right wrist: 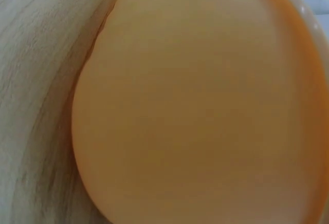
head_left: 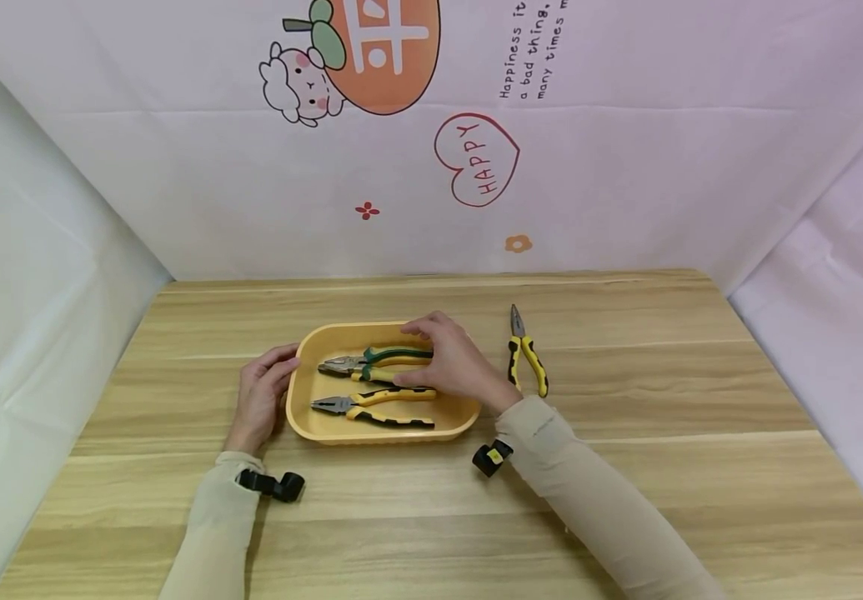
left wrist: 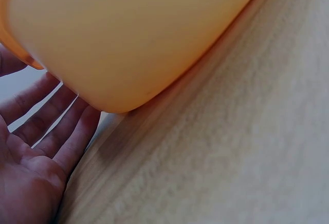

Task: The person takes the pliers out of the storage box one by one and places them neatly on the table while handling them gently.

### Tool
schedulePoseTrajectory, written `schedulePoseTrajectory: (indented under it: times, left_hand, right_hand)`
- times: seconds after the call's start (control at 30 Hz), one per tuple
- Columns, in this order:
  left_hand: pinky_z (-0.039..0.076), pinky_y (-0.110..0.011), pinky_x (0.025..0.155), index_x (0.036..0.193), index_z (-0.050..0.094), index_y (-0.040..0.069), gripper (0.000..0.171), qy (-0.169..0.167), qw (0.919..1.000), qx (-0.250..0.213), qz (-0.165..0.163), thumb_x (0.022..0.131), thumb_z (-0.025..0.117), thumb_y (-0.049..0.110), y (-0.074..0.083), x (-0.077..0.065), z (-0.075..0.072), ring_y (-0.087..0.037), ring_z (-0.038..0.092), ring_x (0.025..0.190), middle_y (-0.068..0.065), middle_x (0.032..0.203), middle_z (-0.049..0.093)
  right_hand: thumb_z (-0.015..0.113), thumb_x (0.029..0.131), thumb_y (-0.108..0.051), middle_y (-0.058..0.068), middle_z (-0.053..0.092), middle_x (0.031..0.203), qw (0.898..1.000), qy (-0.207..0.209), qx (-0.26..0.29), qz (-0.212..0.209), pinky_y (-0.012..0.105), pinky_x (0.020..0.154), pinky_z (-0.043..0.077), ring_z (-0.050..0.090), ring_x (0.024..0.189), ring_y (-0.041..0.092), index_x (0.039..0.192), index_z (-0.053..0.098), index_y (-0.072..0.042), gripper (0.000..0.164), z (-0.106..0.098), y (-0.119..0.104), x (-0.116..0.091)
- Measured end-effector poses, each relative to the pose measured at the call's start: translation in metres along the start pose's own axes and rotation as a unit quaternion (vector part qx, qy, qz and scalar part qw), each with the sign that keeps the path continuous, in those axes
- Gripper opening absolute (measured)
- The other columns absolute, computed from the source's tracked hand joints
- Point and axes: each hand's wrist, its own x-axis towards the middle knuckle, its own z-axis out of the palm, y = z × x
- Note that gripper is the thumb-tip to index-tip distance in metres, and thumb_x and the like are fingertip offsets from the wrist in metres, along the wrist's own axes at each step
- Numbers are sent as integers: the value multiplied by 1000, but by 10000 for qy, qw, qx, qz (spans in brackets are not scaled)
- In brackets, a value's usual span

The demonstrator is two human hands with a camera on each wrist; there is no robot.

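A yellow plastic basket (head_left: 303, 421) stands on the wooden table. Inside lie combination pliers with green handles (head_left: 386, 356) and, nearer the front, combination pliers with yellow-and-black handles (head_left: 393, 417). Another yellow-and-black handle shows partly beneath the green ones. My right hand (head_left: 457, 358) reaches over the basket's right half, thumb and fingers spread around the green handle ends, which it partly hides. At the basket's left end my left hand (head_left: 260, 396) rests with extended fingers (left wrist: 67, 124) against the outer wall (left wrist: 128, 39), its thumb by the rim.
Long-nose pliers with yellow-and-black handles (head_left: 527, 358) lie on the table (head_left: 626, 375) right of the basket, handles spread. White printed cloth (head_left: 251, 192) hangs behind and along both sides. The right wrist view holds mostly the basket's outer wall (right wrist: 190, 106).
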Motion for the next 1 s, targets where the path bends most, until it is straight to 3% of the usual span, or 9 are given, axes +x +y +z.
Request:
schedulePoseTrajectory:
  times: [0.33,0.63,1.0]
  left_hand:
    - [58,-22,83,126,57,-21,32,62,10000,26,-67,100,56,-3,-1,0,-1,-9,68,96,-1,105,70]
    - [58,-21,82,128,52,-25,36,32,10000,40,-24,100,54,-4,0,0,-1,-9,68,95,4,102,71]
    - [58,-21,83,129,52,-24,36,28,10000,58,-56,100,55,-3,0,0,-1,-9,68,96,4,103,71]
  right_hand:
    - [90,79,-31,14,56,126,9998,2,-152,-116,44,95,52,57,113,29,138,61,-4,71,9,0,2]
    - [91,76,-34,9,58,122,9991,-111,-418,-14,42,94,51,57,109,25,136,63,-7,71,14,-1,6]
    - [91,76,-39,8,58,128,9953,-136,-962,30,53,100,45,52,122,30,135,64,-13,70,24,-1,8]
